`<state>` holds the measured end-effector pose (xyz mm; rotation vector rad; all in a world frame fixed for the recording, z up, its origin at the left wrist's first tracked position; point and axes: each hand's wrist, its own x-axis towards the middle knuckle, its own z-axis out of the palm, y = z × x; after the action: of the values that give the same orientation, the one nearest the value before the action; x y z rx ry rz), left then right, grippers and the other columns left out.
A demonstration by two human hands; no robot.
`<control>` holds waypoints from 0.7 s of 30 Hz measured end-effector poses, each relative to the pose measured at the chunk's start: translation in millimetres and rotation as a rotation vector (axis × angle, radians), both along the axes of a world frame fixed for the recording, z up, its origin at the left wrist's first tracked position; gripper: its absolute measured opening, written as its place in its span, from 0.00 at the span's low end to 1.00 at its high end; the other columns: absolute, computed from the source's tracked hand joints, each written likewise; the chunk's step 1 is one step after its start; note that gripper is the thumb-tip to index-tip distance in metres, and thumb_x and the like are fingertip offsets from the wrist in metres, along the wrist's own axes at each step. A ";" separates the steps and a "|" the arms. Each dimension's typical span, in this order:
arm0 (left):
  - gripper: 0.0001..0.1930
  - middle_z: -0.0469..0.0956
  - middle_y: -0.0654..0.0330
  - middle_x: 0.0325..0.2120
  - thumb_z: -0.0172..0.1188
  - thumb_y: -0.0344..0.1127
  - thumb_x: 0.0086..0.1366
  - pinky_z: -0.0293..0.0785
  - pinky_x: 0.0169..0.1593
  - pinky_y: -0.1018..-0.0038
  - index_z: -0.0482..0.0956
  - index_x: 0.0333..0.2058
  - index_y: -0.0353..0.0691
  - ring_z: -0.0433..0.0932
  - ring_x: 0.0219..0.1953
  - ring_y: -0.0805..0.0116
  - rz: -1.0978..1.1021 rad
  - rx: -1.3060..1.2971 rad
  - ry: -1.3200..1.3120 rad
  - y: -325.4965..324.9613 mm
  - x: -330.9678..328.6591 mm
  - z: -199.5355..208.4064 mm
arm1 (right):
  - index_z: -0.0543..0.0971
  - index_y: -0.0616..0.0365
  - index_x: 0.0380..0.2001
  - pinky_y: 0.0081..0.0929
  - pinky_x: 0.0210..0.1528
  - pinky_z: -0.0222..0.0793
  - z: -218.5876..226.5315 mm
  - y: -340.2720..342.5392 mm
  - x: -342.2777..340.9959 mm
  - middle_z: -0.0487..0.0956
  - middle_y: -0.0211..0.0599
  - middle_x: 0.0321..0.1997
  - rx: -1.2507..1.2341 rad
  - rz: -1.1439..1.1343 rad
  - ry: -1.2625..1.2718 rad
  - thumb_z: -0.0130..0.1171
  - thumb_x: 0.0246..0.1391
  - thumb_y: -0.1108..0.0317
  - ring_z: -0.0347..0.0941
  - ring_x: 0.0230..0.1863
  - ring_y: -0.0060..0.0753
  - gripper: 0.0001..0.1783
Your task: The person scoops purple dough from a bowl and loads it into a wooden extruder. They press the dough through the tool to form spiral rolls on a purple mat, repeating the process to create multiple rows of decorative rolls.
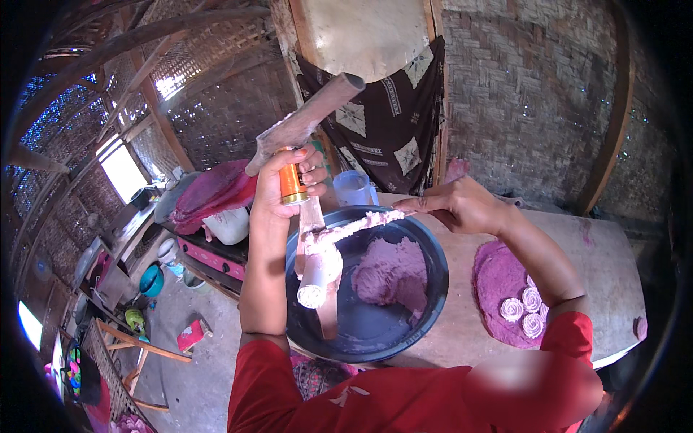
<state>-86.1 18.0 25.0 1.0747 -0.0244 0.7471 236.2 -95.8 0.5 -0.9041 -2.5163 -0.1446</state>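
My left hand (pixel 292 177) is wrapped round an orange cylinder (pixel 292 180) with a gold-coloured rim, fixed to or held against a thick wooden bar (pixel 310 115) slanting above it. My right hand (pixel 465 206) pinches a thin stick (pixel 368 224) thickly coated with pale pink dough. Its far end touches a second wooden piece with a whitish, dough-smeared cylinder (pixel 312 281), at the left side of a dark blue basin (pixel 442 289). Whether that piece rests on the basin cannot be made out. Inside the basin lies a lump of pink dough (pixel 390 270).
On the wooden table (pixel 606 267), a pink mat (pixel 494 281) bears several piped dough swirls (pixel 530 299). A translucent bluish mug (pixel 351 189) stands behind the basin. Pink cloth (pixel 213 191) lies on another surface at left. A wooden frame (pixel 133 361) stands on the concrete floor.
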 end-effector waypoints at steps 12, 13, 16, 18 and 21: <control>0.09 0.63 0.68 0.22 0.57 0.36 0.61 0.63 0.29 0.73 0.66 0.26 0.45 0.65 0.25 0.75 0.312 0.107 -0.233 9.6 -80.4 -1.7 | 0.74 0.24 0.58 0.35 0.41 0.75 -77.3 16.8 4.3 0.82 0.30 0.47 -0.229 0.138 0.010 0.57 0.42 0.79 0.79 0.41 0.41 0.40; 0.08 0.63 0.67 0.22 0.57 0.36 0.61 0.62 0.29 0.72 0.67 0.28 0.44 0.65 0.25 0.73 0.320 0.134 -0.278 6.7 -88.6 -0.4 | 0.74 0.24 0.58 0.36 0.43 0.75 -85.5 23.3 6.5 0.83 0.33 0.43 -0.229 0.151 0.055 0.55 0.44 0.77 0.79 0.41 0.43 0.38; 0.08 0.64 0.66 0.23 0.57 0.36 0.60 0.64 0.30 0.71 0.67 0.27 0.43 0.67 0.26 0.71 0.396 0.155 -0.346 -4.2 -104.5 0.2 | 0.75 0.26 0.57 0.37 0.47 0.73 -108.4 49.2 6.5 0.81 0.41 0.46 -0.268 -0.226 -0.351 0.55 0.48 0.70 0.77 0.45 0.47 0.32; 0.08 0.65 0.65 0.22 0.56 0.36 0.60 0.65 0.30 0.70 0.67 0.26 0.43 0.67 0.26 0.70 0.434 0.075 -0.360 -12.4 -103.5 -2.6 | 0.75 0.31 0.58 0.39 0.51 0.71 -121.8 60.5 -5.4 0.78 0.47 0.49 -0.165 -0.259 -0.498 0.55 0.53 0.63 0.75 0.49 0.51 0.27; 0.09 0.65 0.66 0.22 0.55 0.37 0.61 0.65 0.31 0.70 0.68 0.24 0.43 0.68 0.25 0.70 0.451 -0.013 -0.417 -27.1 -79.6 -13.5 | 0.75 0.42 0.59 0.43 0.59 0.65 -126.4 57.0 -33.3 0.73 0.52 0.54 -0.021 -0.152 -0.205 0.53 0.60 0.52 0.70 0.55 0.57 0.24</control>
<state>-165.7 -9.1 11.5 0.9041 -0.1355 1.3691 202.9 -38.8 -125.9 -1.1418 -2.6373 -0.2723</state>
